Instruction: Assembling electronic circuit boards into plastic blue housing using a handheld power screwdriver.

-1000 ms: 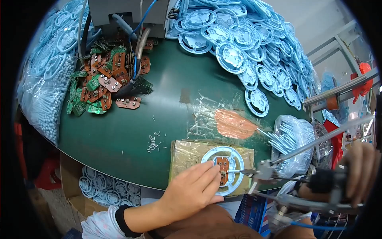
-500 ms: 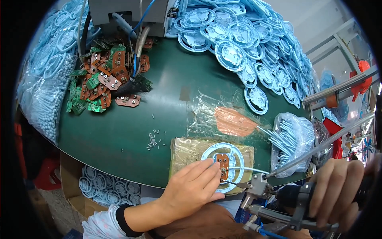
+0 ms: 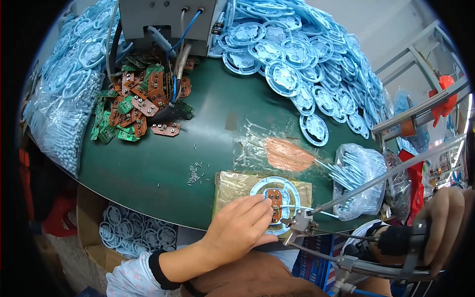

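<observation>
On a tape-covered block (image 3: 230, 185) at the table's front edge lies a light blue plastic ring part (image 3: 264, 182) with a brown circuit board (image 3: 275, 200) inside it. My left hand (image 3: 240, 222) presses its fingertips, held close together, on the board's left side. A thin blue stick (image 3: 324, 213) extends right from the ring. My right hand (image 3: 443, 222) is curled around the black body of a power screwdriver (image 3: 393, 242), partly hidden at the right. The screwdriver's metal head (image 3: 299, 222) hangs by the ring's lower right edge; whether it touches cannot be told.
Small screws (image 3: 194, 174) lie scattered on the green table (image 3: 208, 123). Loose circuit boards (image 3: 143, 106) are heaped by a grey machine (image 3: 163, 20). Blue ring parts (image 3: 284, 76) pile up at the back; bagged sticks (image 3: 358, 173) stand right. A carton (image 3: 91, 232) holds more rings.
My right hand and the screwdriver have moved to the right, and its tip has come away from the board. My left hand stays on the board. The whole view has shifted slightly.
</observation>
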Available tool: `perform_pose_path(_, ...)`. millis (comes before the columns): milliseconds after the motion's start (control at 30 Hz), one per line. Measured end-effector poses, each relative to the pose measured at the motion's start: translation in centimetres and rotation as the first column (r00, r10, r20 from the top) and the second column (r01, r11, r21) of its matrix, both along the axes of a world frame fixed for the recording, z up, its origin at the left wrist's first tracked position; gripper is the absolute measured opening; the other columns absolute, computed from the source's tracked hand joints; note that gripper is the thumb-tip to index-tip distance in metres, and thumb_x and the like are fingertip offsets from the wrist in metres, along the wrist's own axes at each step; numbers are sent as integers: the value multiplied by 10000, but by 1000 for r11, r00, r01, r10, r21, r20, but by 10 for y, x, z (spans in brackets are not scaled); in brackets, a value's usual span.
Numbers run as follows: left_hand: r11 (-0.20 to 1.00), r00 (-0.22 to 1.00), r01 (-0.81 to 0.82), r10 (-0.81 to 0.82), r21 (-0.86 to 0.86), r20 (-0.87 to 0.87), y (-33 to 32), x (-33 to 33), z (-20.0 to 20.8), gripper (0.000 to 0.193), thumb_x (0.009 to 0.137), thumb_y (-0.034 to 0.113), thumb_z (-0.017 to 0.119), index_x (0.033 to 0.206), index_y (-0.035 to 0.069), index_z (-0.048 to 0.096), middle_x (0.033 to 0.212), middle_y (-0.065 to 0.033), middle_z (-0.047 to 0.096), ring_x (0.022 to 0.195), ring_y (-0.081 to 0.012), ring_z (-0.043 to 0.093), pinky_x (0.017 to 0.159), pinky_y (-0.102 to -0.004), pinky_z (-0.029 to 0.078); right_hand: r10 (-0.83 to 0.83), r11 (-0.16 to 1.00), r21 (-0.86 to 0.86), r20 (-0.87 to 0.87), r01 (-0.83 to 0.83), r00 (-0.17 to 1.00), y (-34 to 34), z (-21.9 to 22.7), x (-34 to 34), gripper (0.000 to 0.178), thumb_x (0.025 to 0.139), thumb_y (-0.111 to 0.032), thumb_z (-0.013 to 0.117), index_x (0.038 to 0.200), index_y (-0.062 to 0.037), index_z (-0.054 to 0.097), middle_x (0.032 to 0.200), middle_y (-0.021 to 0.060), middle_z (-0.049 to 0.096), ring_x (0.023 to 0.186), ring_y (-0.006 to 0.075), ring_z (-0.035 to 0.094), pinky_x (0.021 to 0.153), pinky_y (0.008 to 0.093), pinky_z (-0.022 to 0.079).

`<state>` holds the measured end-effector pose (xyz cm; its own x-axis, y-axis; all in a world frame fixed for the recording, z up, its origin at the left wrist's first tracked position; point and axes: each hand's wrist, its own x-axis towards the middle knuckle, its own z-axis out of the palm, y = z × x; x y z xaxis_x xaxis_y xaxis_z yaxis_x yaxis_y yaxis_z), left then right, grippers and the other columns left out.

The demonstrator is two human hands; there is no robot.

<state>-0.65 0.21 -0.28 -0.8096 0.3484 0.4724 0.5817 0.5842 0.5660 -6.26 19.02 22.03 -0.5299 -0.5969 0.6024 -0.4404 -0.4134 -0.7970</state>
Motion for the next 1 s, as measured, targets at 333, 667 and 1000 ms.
perform_pose_path(333, 1000, 1000, -6, 5, -23, -13, -2, -4, -1, 493, 715, 398, 766, 1029, 30, 675, 1142, -71, 656, 1096, -250, 602, 885, -365, 502, 61, 952, 298, 46, -72, 997, 9, -32, -16, 290, 873, -30, 668, 1106, 24, 502, 684, 88, 619, 557, 172, 666, 561, 252, 615)
perform_pose_path(667, 997, 996, -40, 36, -59, -82, 2, -7, -1, 499, 713, 408, 768, 1024, 29, 671, 1126, -74, 659, 1059, -250, 614, 858, -364, 510, -153, 987, -40, 47, 155, 987, -12, -58, -11, 701, 909, -59, 646, 1486, -129, 255, 694, 58, 596, 558, 153, 655, 522, 308, 594)
perform_pose_path(1000, 947, 946, -202, 123, -249, -299, -16, -158, 43, 553, 716, 165, 772, 1222, 54, 577, 1237, -146, 569, 1062, -302, 549, 855, -396, 498, -277, 951, 136, -24, 277, 961, 45, 18, -50, 596, 995, -95, 474, 1519, -66, 193, 716, 22, 475, 528, 106, 547, 543, 247, 537)
